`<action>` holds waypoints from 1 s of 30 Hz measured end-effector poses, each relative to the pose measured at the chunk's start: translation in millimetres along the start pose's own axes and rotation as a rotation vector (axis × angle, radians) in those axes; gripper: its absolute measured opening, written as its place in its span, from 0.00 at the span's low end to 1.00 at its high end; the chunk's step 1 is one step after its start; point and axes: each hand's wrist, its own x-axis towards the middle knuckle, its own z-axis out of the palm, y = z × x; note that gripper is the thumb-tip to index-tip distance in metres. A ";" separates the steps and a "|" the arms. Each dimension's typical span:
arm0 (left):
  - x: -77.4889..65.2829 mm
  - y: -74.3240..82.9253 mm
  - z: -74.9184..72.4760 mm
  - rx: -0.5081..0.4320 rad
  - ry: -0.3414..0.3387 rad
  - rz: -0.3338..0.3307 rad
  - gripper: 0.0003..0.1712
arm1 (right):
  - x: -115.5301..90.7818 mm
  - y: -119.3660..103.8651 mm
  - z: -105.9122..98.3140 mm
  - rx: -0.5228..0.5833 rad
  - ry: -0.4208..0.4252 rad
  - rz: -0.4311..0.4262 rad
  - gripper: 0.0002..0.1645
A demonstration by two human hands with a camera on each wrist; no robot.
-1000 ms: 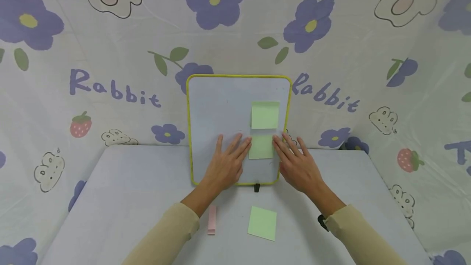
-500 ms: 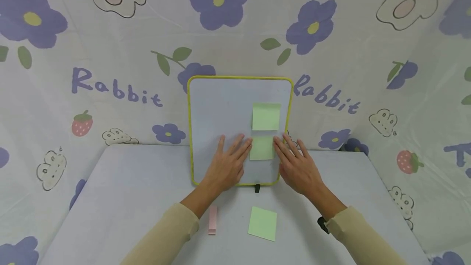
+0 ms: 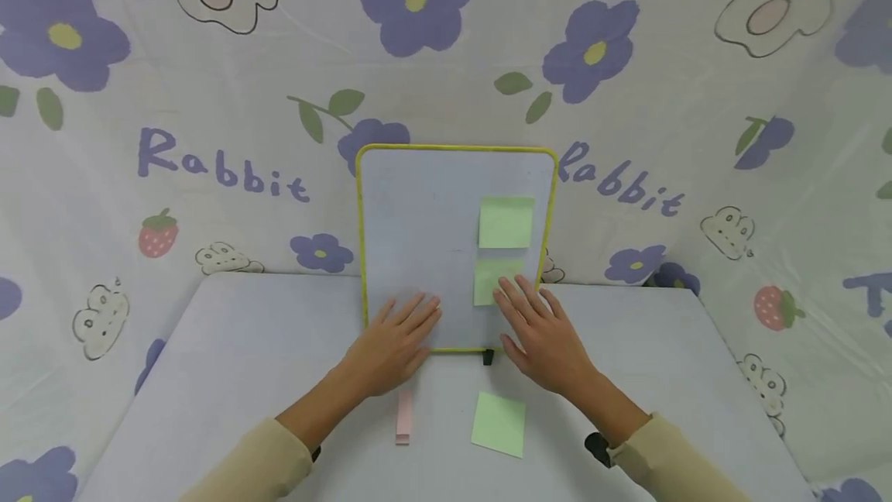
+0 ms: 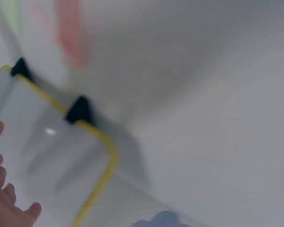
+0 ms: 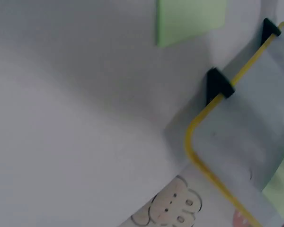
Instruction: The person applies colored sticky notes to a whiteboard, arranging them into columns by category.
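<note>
A small whiteboard (image 3: 418,208) with a yellow frame stands upright at the back of the table. Two green sticky notes are on its right side: an upper note (image 3: 506,222) and a lower note (image 3: 486,282). My left hand (image 3: 386,351), fingers straight and holding nothing, is in front of the board's lower left; its fingers also show at the edge of the left wrist view. My right hand (image 3: 547,343) has straight fingers over the right part of the lower note; whether they touch it I cannot tell. In the right wrist view that hand is almost wholly out of frame.
On the white table (image 3: 244,378) lie a green sticky-note pad (image 3: 498,424) and a narrow pink pad (image 3: 403,418). Black feet (image 5: 219,86) hold the board's bottom edge. A patterned cloth (image 3: 230,84) hangs behind.
Both hands were at the lower note's two side edges. The left hand has moved down and left, away from it. The right hand has shifted slightly down and left.
</note>
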 end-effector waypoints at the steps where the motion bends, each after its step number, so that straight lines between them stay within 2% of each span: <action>1: -9.3 -2.3 3.7 -0.022 -0.014 0.015 0.36 | 0.9 -5.2 1.0 0.036 -0.002 0.007 0.44; 6: -51.0 -9.5 19.0 -0.137 -0.085 0.061 0.32 | 1.1 -34.0 13.8 0.257 0.002 0.023 0.42; 10: -73.5 -10.1 26.1 -0.237 -0.141 0.079 0.30 | -4.2 -58.6 27.5 0.386 -0.052 0.012 0.40; 14: -83.5 -6.6 30.5 -0.306 -0.185 0.086 0.28 | -7.7 -80.1 36.3 0.508 -0.148 0.078 0.38; 20: -90.6 -2.1 33.6 -0.294 -0.213 0.110 0.27 | -3.6 -108.3 43.1 0.732 -0.264 0.233 0.33; 22: -92.5 -1.4 35.1 -0.291 -0.211 0.121 0.27 | -2.0 -116.1 46.5 0.752 -0.291 0.232 0.31; 25: -95.2 -1.5 38.1 -0.290 -0.202 0.124 0.27 | 0.2 -125.4 50.5 0.719 -0.313 0.192 0.31; 30: -96.2 -1.7 41.9 -0.297 -0.201 0.136 0.27 | 1.6 -135.8 55.6 0.624 -0.270 0.135 0.31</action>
